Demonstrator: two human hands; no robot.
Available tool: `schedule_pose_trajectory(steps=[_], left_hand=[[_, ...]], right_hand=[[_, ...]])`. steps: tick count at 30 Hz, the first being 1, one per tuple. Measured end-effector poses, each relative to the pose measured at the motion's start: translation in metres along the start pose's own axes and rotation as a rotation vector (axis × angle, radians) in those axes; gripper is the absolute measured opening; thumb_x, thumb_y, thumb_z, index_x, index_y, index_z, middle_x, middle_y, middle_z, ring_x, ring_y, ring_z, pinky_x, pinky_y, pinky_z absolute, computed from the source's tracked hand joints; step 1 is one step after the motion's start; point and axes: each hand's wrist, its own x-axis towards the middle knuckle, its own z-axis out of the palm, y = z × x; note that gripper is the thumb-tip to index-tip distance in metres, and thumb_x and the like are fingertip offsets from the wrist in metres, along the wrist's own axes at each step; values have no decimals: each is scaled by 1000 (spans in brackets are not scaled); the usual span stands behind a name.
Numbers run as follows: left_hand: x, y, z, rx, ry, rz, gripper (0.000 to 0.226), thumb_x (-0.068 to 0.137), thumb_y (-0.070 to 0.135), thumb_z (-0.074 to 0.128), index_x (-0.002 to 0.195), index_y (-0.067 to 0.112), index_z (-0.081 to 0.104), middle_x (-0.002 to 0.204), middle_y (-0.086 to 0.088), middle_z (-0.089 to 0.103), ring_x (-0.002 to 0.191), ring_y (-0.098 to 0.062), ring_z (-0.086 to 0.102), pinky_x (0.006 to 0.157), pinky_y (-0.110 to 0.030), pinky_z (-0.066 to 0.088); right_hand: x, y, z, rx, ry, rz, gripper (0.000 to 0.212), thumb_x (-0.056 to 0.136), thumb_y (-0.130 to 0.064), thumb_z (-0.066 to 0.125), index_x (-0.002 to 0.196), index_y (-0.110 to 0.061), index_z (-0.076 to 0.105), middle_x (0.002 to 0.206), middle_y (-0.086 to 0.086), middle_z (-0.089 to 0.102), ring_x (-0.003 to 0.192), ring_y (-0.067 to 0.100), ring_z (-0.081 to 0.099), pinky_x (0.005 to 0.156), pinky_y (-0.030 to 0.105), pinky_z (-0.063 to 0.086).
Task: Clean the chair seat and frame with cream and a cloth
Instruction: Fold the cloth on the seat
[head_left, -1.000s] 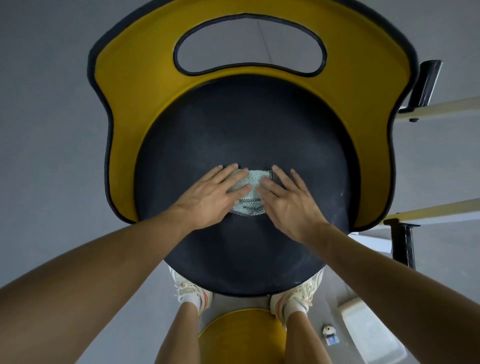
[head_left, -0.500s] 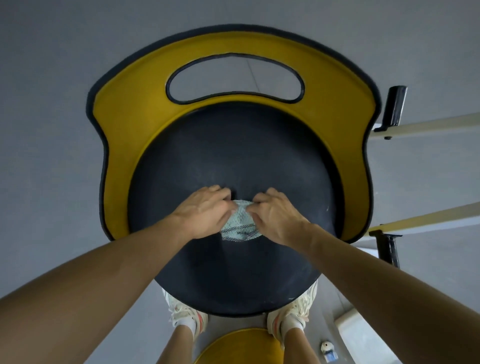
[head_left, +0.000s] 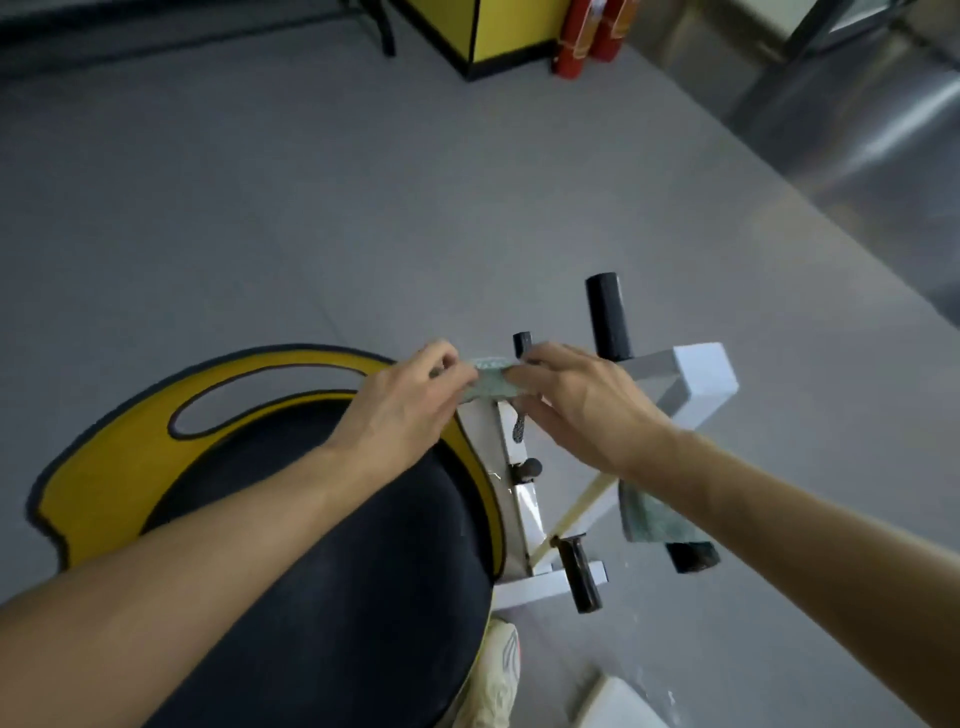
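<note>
Head view, looking down: both hands meet near the middle of the picture, each pinching one end of a small pale green cloth stretched between them. The left hand has its fingers curled in tight on the cloth's 9 o'clock end. The right hand has its fingers bent down over the 3 o'clock end, knuckles up. A dark mesh strip hangs from the cloth at its 6 o'clock. Whether the cloth touches anything beneath it I cannot tell.

The chair's black seat fills the 7 o'clock part of the picture, under the left forearm. Its yellow backrest, black-edged with an oval cut-out, curves round the seat from 9 to 2 o'clock. The hands and cloth sit at the seat's 1 o'clock, above the backrest's rim and the near edge of a white metal stand that is just beside the chair at its 3 o'clock.

Black grips stick out of the stand. A second greenish cloth is draped over one of its bars, at 5 o'clock from the right hand and partly under the right forearm. A pale shoe shows at 6 o'clock on the grey floor, and red fire extinguishers stand far off at 1 o'clock.
</note>
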Motion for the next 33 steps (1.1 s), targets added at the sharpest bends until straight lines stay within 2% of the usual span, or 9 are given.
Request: schedule_pose_trajectory(steps=[3, 10, 14, 18, 22, 25, 27, 30, 33], left_hand=[[57, 38, -3, -82, 67, -42, 10, 99, 14, 59, 109, 16, 60, 105, -2, 50, 62, -25, 56, 47, -38, 45], [150, 90, 3, -206, 214, -146, 18, 97, 9, 58, 108, 23, 63, 108, 7, 51, 70, -15, 54, 58, -27, 40], [176, 93, 29, -319, 196, -211, 24, 98, 8, 55, 110, 27, 63, 111, 12, 48, 71, -6, 48, 63, -16, 34], [188, 86, 66, -354, 123, -287, 23, 100, 10, 54, 108, 26, 68, 113, 12, 49, 84, -9, 56, 73, -20, 41], [184, 75, 94, -320, 36, -328, 23, 101, 13, 53, 116, 24, 68, 122, 10, 48, 94, -17, 61, 80, -26, 46], [179, 66, 104, -195, -2, -224, 30, 100, 17, 58, 129, 22, 60, 146, 2, 42, 109, -24, 60, 88, -29, 45], [174, 60, 111, 11, -21, -65, 51, 97, 16, 63, 144, 22, 48, 160, -6, 30, 136, -31, 45, 106, -41, 44], [166, 52, 126, 241, -173, 137, 103, 85, 1, 72, 162, 22, 7, 169, -6, 1, 155, -29, 5, 123, -48, 20], [162, 49, 134, 271, -233, 137, 120, 80, -7, 72, 160, 23, -13, 168, -4, -14, 155, -26, -6, 125, -44, 9]], right_hand=[[1, 44, -47, 81, 72, 106, 19, 98, -21, 50, 109, -20, 66, 106, -3, 59, 80, 27, 62, 66, 42, 53], [14, 138, -97, 250, 162, 206, 27, 92, -4, 50, 106, -20, 67, 107, -3, 59, 81, 17, 56, 70, 31, 41], [15, 177, -82, 330, 110, 245, 29, 91, -5, 52, 108, -23, 66, 105, -5, 55, 83, 11, 50, 69, 21, 31], [18, 207, -40, 525, -31, 421, 31, 91, -5, 53, 97, -31, 69, 99, -6, 62, 86, 20, 58, 74, 34, 46], [23, 216, 4, 615, 7, 495, 32, 92, -5, 57, 88, -32, 71, 99, -13, 60, 92, 18, 59, 78, 30, 46], [22, 215, 27, 362, 147, 317, 17, 95, -12, 56, 98, -23, 68, 112, -3, 58, 93, 22, 60, 75, 33, 48], [15, 222, 37, 83, 194, 103, 15, 94, -15, 56, 107, -19, 64, 133, 4, 53, 112, 30, 57, 83, 43, 53], [2, 234, 41, -102, 216, -69, 32, 91, -13, 56, 123, -17, 61, 158, 11, 32, 146, 31, 29, 112, 46, 37], [-15, 238, 41, -145, 125, -109, 51, 94, -17, 52, 144, -14, 48, 159, 10, 30, 149, 32, 20, 118, 47, 27]])
